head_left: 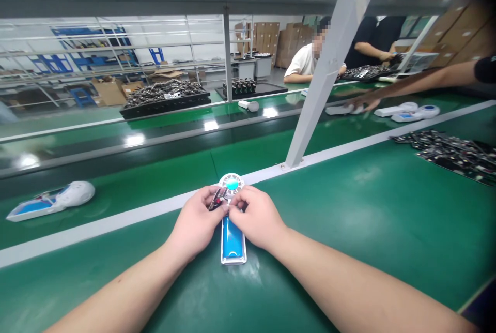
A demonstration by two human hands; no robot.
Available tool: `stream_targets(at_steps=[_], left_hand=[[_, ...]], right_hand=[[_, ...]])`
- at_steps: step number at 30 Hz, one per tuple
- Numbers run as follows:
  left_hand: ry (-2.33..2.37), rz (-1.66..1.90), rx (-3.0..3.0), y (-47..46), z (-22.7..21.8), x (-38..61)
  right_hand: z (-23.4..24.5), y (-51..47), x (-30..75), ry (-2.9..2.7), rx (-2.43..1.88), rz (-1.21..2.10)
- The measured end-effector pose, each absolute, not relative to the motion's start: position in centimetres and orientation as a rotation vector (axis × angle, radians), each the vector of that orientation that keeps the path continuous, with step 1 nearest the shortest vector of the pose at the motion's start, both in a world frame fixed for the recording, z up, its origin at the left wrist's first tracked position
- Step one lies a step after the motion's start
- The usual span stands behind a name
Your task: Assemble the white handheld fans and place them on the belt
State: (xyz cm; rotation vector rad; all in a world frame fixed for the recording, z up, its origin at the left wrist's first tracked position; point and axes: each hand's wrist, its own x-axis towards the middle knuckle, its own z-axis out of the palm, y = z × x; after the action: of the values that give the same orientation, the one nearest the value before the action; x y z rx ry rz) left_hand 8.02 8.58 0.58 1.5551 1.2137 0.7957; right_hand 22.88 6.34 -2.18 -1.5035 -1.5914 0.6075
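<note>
My left hand (196,224) pinches a small board (217,199), I think, over the blue device (233,240); my right hand (258,217) presses close, steadying it.

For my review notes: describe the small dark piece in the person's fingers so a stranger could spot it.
On the green workbench, a white-and-blue plastic handheld fan lies under both hands. The small dark circuit board sits at the left hand's fingertips above it, alone, unlike the loose heap of boards to the right.

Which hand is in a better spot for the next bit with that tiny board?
Probably your left hand: its fingers seem to pinch the small dark circuit board just above the white-and-blue fan. The right hand seems to hold nothing of its own.
</note>
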Motion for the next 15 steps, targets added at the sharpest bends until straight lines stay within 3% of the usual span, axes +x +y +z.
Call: stream_targets(at_steps=[7,15], left_hand=[[1.333,0.723,2.122,7.7,0.3,7.6],[1.246,0.742,2.254,7.5,-0.4,7.8]], right_hand=[[-2.3,5.9,22.4,-1.511,-1.491,0.435],[-2.1,5.7,22.2,-1.512,-1.532,0.396]])
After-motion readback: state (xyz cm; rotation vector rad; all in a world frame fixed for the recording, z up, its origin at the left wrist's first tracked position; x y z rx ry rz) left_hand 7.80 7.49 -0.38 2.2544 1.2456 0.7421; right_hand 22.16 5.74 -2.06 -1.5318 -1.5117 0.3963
